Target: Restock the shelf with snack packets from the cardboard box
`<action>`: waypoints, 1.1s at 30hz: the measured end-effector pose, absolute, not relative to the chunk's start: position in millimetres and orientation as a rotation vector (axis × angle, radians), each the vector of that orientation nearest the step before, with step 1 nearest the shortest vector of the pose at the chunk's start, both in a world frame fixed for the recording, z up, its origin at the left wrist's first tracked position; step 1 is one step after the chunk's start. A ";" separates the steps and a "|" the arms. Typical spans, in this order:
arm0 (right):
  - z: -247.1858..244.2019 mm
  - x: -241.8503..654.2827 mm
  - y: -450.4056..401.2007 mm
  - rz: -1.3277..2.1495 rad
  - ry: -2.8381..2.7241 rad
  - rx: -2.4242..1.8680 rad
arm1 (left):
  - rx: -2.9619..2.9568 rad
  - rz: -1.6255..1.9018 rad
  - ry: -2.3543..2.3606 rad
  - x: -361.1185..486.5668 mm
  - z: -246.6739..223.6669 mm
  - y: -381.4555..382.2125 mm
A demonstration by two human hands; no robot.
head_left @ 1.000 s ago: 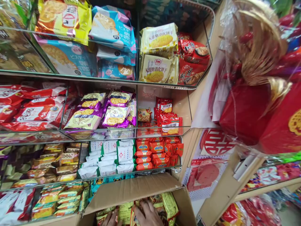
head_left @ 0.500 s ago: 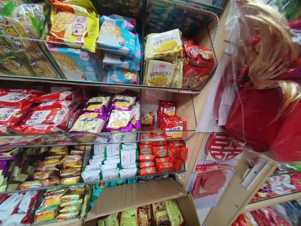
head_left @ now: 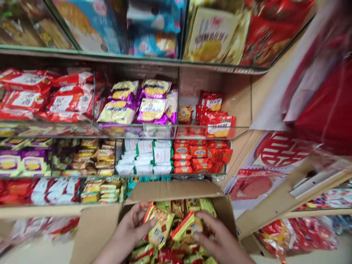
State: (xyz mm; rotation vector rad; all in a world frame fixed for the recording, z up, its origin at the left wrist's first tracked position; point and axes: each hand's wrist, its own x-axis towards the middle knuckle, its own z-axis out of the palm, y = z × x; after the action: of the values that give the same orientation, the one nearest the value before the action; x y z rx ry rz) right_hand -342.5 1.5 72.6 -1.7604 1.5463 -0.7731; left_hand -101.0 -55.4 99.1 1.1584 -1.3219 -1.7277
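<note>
An open cardboard box (head_left: 176,190) full of small yellow and red snack packets stands low in front of the shelves. Over its contents, my left hand (head_left: 134,225) grips a yellow snack packet (head_left: 158,225) between thumb and fingers. My right hand (head_left: 210,233) is closed on another yellow packet with a red edge (head_left: 183,229), just to the right of the first. More packets (head_left: 169,256) lie beneath both hands inside the box, partly covered by them.
Glass-fronted shelves hold purple-and-cream biscuit packs (head_left: 152,109), red packs (head_left: 218,124), white-and-green packs (head_left: 162,157) and orange packs (head_left: 199,151). A wooden frame (head_left: 286,187) and a hanging red wrapped item (head_left: 330,106) stand at right. Bagged red goods (head_left: 299,234) lie low right.
Both hands have come into view, each holding a packet at the box. My view has tilted down, so more of the box and its left flap shows.
</note>
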 end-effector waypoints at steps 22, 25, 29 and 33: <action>126.0 -337.9 3.5 -0.815 1.473 -1.880 | 1.114 -1.743 -1.235 -143.9 122.0 -56.3; 129.1 -328.0 5.5 -0.778 1.486 -1.991 | 1.131 -1.785 -1.252 -151.3 119.8 -53.6; 118.2 -320.7 4.9 -0.681 1.464 -2.019 | 1.071 -2.064 -1.019 -153.3 113.6 -43.6; 101.4 -312.1 0.3 -0.491 1.516 -1.872 | 0.789 -2.203 -1.337 -147.4 90.4 -44.3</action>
State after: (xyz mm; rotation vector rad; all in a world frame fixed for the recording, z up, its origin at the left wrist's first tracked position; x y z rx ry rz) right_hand -312.1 0.3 101.4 -1.8717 1.5158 -0.4911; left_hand -147.4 -44.3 90.4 0.7888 -1.3373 -2.2031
